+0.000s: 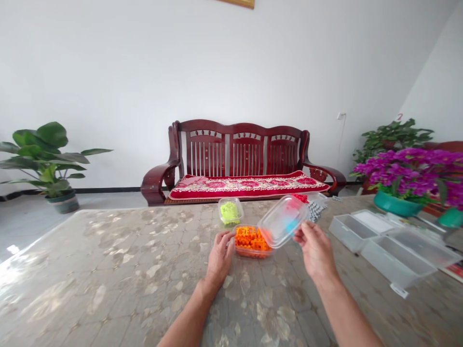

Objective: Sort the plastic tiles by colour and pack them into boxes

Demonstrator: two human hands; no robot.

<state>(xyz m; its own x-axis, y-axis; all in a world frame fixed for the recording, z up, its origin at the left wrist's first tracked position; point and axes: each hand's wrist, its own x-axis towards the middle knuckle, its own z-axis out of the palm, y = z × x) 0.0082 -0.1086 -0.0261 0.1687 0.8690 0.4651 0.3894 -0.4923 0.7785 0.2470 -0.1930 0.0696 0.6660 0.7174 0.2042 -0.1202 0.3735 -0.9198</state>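
Observation:
A clear plastic container (253,253) full of orange plastic pieces (249,238) rests on the table. My left hand (221,254) touches its left side, the fingers curled against the rim. Pinched by its lower right edge, a clear lid (282,222) is in my right hand (314,246); it tilts above the container's right side. Blurred red and blue shapes show through the lid. Behind my left hand is a smaller clear tub with yellow-green pieces (230,212). Red pieces (300,198) and grey-and-white pieces (316,211) lie behind the lid.
Translucent open boxes (394,255) stand on the right of the patterned table (119,270). Behind them is a teal pot (396,204) of purple flowers. A dark red wooden bench (245,149) stands beyond the table, and a potted plant (63,202) is at the left.

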